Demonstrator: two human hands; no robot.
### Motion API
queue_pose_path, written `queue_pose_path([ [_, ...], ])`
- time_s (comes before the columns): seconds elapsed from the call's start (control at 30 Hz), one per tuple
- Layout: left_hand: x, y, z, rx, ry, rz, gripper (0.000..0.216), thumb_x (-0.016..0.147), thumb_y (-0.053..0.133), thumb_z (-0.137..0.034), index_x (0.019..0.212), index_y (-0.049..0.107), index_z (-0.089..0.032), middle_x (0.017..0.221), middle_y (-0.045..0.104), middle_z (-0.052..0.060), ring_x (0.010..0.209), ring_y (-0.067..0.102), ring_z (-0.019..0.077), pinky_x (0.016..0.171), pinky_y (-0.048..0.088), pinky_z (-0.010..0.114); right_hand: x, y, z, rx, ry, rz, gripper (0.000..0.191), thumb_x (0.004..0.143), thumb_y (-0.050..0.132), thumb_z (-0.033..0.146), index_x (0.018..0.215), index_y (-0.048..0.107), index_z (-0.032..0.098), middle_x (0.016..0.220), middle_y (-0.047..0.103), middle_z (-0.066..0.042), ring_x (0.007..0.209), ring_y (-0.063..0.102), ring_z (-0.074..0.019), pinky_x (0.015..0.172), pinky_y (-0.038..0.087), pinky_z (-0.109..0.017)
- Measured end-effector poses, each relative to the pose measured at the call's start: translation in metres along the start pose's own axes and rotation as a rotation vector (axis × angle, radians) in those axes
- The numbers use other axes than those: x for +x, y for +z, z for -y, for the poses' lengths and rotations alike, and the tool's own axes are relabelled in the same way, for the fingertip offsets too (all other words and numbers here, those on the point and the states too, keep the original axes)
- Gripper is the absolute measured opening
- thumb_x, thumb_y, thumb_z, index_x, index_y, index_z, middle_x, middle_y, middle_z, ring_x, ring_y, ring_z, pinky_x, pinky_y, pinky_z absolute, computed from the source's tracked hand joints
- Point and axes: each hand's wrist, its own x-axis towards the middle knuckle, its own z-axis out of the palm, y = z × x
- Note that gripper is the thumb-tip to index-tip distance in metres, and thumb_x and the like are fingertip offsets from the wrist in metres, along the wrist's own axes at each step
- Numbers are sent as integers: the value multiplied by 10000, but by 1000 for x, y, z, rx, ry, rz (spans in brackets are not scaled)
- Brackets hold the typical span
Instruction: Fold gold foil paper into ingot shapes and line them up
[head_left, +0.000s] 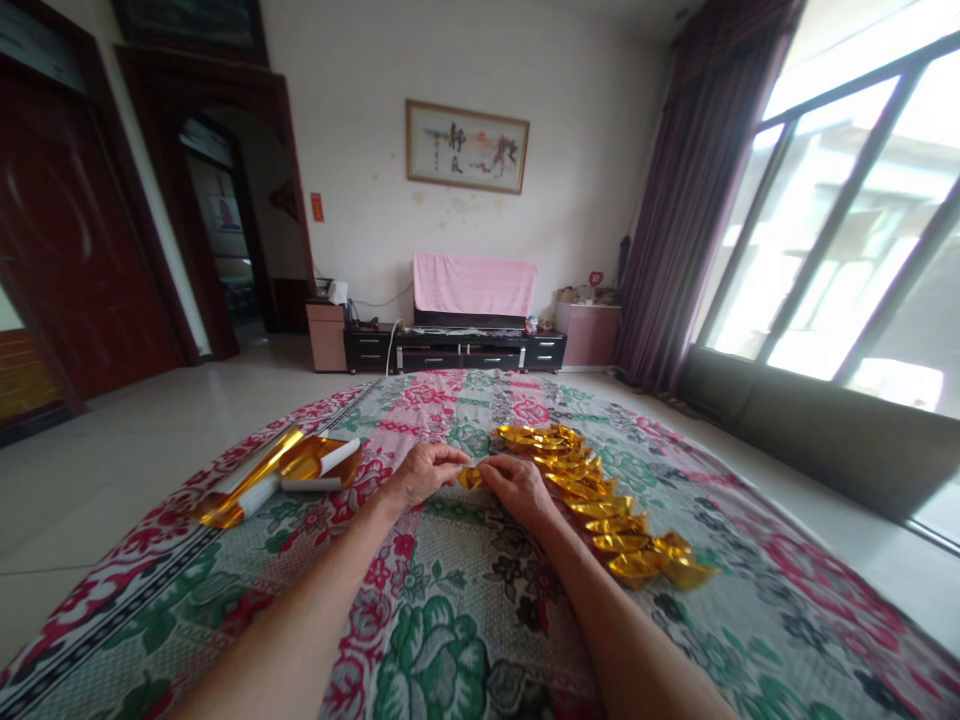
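Note:
A small piece of folded gold foil paper is pinched between both hands, a little above the flowered cloth. My left hand grips it from the left with thumb and fingertips. From the right, my right hand has its fingers closed on the same piece, hiding part of it. Just beyond the right hand, several folded gold paper ingots lie in a slanting row on the cloth. Left of my hands rest curled sheets of gold foil paper with white backs.
Past the cloth's far edge stands a low black TV cabinet with a pink towel draped over the set on it. A purple curtain and large windows are on the right. Tiled floor and dark red doors are at the left.

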Motion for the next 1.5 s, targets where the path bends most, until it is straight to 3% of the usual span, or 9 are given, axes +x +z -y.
queue_pose_path([
  [0.13,4,4,5,-65,-42,-47,321,656,604,-287,941,631,-142,640,628,-2,498,539,89,474,387,182,0,3,-3,-52,2,-145,247,797,477,310,758,687,186,648,649,11,599,577,-121,577,417,-194],
  [0.27,3,6,1,-180,-234,-110,390,653,622,-405,923,604,-124,747,652,52,533,592,120,458,406,199,0,5,-3,-102,-32,-286,211,802,489,297,826,677,204,748,676,-7,672,604,-137,651,442,-212],
  [0.4,-1,7,-6,-413,-282,-3,381,627,664,-403,864,616,-109,808,666,85,679,630,145,554,437,205,0,6,-1,-158,-140,-249,189,811,489,262,858,666,213,788,672,-17,703,602,-136,703,442,-224],
  [0.6,0,7,-5,-515,-260,-37,376,604,692,-362,898,626,-136,818,675,68,744,630,153,596,426,210,-2,7,7,-161,-188,-154,153,791,495,195,784,648,195,716,650,-10,641,580,-119,653,435,-213],
  [1.0,0,11,-3,-322,-158,-32,392,628,653,-343,969,636,-150,862,663,65,775,598,165,590,411,219,-4,7,11,-77,-140,-50,138,773,531,281,792,614,173,710,618,-13,627,561,-111,612,422,-213],
  [1.23,0,12,-6,-311,-101,-16,385,634,639,-323,975,639,-145,878,660,61,730,590,144,577,415,207,-2,7,9,69,-12,-24,205,748,544,350,791,613,162,688,630,1,533,527,-87,512,405,-186],
  [1.5,-1,15,-8,-200,-60,-43,393,659,598,-324,1014,637,-160,883,670,47,727,589,149,568,420,210,-2,9,11,90,34,-36,195,734,538,328,792,618,161,688,628,-1,587,552,-110,559,432,-205],
])
